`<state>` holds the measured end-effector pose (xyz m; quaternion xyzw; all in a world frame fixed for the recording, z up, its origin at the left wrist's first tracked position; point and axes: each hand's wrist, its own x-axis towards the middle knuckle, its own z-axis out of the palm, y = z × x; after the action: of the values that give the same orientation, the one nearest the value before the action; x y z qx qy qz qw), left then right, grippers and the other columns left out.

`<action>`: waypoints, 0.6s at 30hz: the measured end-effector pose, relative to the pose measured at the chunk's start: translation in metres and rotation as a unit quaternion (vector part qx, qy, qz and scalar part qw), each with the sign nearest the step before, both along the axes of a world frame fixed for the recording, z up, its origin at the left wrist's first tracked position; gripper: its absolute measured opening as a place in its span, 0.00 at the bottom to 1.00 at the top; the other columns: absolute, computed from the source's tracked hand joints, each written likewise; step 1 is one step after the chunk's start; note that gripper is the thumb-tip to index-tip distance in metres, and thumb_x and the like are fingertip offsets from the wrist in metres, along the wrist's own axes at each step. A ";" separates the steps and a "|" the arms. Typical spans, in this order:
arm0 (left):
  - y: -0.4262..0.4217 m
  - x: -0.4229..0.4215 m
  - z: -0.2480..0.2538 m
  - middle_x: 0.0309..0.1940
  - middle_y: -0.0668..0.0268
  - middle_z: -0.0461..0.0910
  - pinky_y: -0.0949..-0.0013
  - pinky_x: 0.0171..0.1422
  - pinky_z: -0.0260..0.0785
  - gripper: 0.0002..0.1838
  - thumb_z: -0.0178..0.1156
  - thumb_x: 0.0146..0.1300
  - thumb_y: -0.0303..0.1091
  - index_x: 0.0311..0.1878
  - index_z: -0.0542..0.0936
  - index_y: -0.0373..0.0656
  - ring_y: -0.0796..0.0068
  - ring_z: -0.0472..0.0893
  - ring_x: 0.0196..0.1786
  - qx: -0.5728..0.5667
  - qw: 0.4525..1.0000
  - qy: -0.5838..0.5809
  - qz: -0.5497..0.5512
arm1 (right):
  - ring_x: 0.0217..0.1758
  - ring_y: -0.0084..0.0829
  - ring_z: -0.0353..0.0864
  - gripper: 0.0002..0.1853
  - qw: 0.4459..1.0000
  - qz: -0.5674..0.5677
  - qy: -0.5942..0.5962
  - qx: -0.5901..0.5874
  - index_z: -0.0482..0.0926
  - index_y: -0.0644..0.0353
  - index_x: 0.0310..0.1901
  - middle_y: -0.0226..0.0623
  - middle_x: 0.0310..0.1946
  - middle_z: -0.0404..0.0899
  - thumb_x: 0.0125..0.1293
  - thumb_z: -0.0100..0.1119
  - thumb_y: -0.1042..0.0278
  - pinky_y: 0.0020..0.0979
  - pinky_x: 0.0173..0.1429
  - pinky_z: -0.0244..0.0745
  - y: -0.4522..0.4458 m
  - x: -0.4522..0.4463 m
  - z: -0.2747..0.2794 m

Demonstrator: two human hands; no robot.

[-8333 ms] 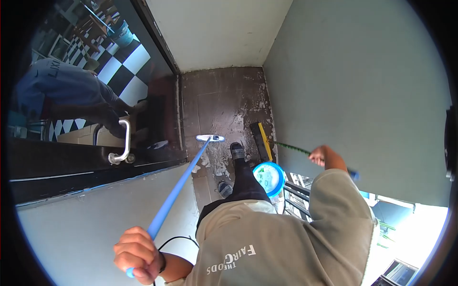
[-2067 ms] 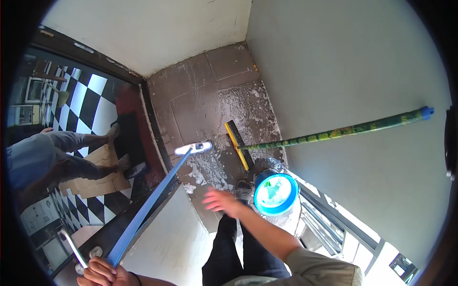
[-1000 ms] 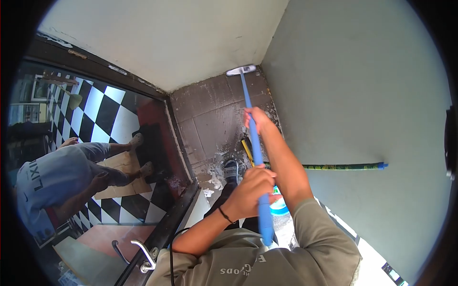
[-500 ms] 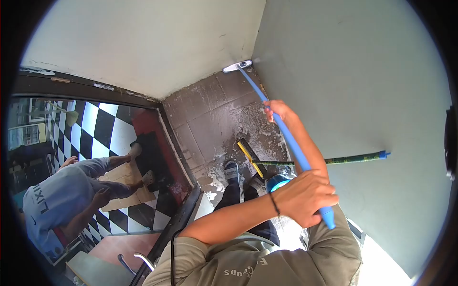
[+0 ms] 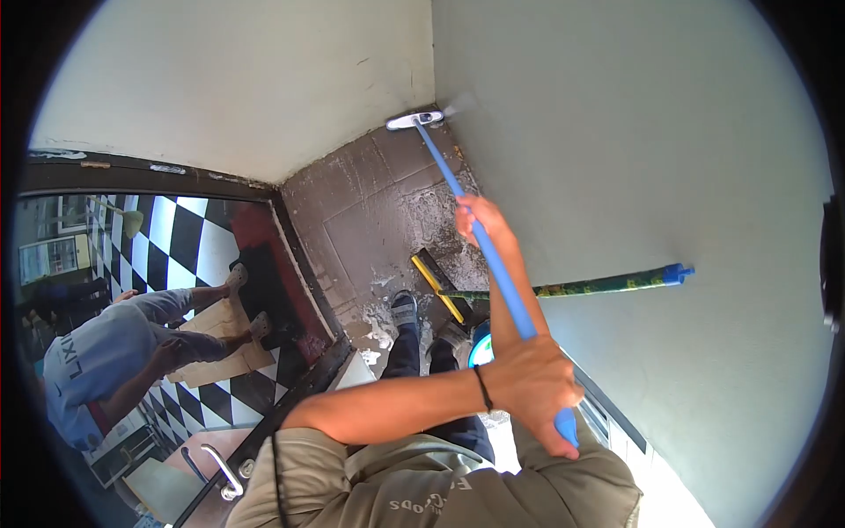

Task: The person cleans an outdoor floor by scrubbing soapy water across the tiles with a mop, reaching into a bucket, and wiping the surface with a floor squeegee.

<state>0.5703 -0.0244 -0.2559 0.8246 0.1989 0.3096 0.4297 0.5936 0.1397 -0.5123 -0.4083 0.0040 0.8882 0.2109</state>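
Observation:
My left hand (image 5: 532,387), with a dark band at its wrist, is closed around the top end of a long blue-handled broom (image 5: 505,280). Farther down the same handle, my right hand (image 5: 484,222) grips it. The broom's white head (image 5: 415,120) is at the far corner of the tiled floor, against the foot of the walls; its bristles are hard to make out. Near my feet lies a yellow-and-black floor squeegee (image 5: 438,289). Its green patterned handle (image 5: 607,285) runs behind my right forearm towards the grey wall.
Brown floor tiles (image 5: 352,211) are wet, with foam. A blue bucket (image 5: 481,345) stands beside my legs, partly hidden. Left, a dark door frame (image 5: 299,255) opens onto a checkered floor (image 5: 216,251), where another person (image 5: 132,343) stands on cardboard. A grey wall (image 5: 634,158) rises to the right.
The view has shifted, so most things sit farther left. Both hands keep hold of the broom; my left hand is lower in view. The broom head remains at the corner.

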 end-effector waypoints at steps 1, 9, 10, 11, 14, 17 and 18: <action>0.014 -0.005 0.004 0.06 0.65 0.66 0.62 0.17 0.59 0.35 0.62 0.38 0.71 0.11 0.71 0.44 0.61 0.70 0.11 0.003 1.000 0.023 -0.007 | 0.09 0.17 0.56 0.08 1.000 -0.005 0.005 0.007 0.62 0.55 0.30 0.24 0.11 0.59 0.70 0.45 0.68 0.23 0.13 0.53 0.010 -0.004 0.002; 0.007 0.018 0.015 0.06 0.63 0.66 0.63 0.16 0.59 0.37 0.61 0.38 0.73 0.12 0.73 0.41 0.59 0.72 0.12 -0.023 0.995 0.066 -0.076 | 0.08 0.17 0.54 0.17 0.996 -0.063 0.054 -0.045 0.61 0.53 0.19 0.23 0.09 0.56 0.68 0.47 0.66 0.20 0.11 0.51 -0.017 0.015 -0.005; 0.004 0.019 0.018 0.06 0.63 0.66 0.62 0.16 0.59 0.37 0.61 0.38 0.73 0.12 0.73 0.41 0.59 0.71 0.12 -0.025 0.995 0.056 -0.078 | 0.08 0.17 0.54 0.17 0.996 -0.058 0.054 -0.037 0.61 0.53 0.19 0.23 0.09 0.56 0.67 0.48 0.66 0.20 0.11 0.51 -0.017 0.016 -0.005; 0.007 0.020 0.017 0.05 0.63 0.66 0.61 0.16 0.59 0.37 0.62 0.38 0.73 0.12 0.72 0.41 0.58 0.71 0.12 -0.020 0.993 0.077 -0.082 | 0.08 0.17 0.54 0.17 0.997 -0.054 0.055 -0.028 0.61 0.53 0.19 0.23 0.09 0.56 0.67 0.48 0.66 0.21 0.12 0.51 -0.013 0.016 -0.006; 0.031 0.027 0.001 0.05 0.63 0.66 0.62 0.16 0.59 0.37 0.61 0.38 0.73 0.11 0.72 0.41 0.58 0.71 0.12 -0.022 0.994 0.094 -0.052 | 0.08 0.17 0.54 0.17 0.997 -0.047 0.063 0.013 0.60 0.52 0.19 0.22 0.08 0.56 0.67 0.48 0.68 0.21 0.12 0.52 0.016 0.011 -0.013; 0.031 0.041 -0.001 0.05 0.64 0.65 0.62 0.16 0.59 0.37 0.61 0.38 0.73 0.11 0.72 0.41 0.58 0.70 0.11 -0.015 0.997 0.062 -0.036 | 0.09 0.17 0.55 0.17 0.996 -0.047 0.076 -0.027 0.60 0.53 0.19 0.22 0.09 0.56 0.67 0.49 0.69 0.21 0.13 0.52 0.022 0.022 -0.016; 0.025 0.046 -0.001 0.05 0.64 0.65 0.62 0.16 0.59 0.37 0.61 0.38 0.73 0.11 0.72 0.41 0.59 0.70 0.11 -0.016 0.998 0.052 -0.034 | 0.09 0.17 0.54 0.17 0.996 -0.046 0.074 -0.018 0.60 0.53 0.19 0.22 0.09 0.56 0.67 0.49 0.69 0.21 0.13 0.52 0.007 0.032 -0.017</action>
<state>0.6167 0.0009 -0.2565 0.8390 0.1972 0.2487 0.4420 0.6251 0.1471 -0.5292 -0.3444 0.0544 0.9052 0.2431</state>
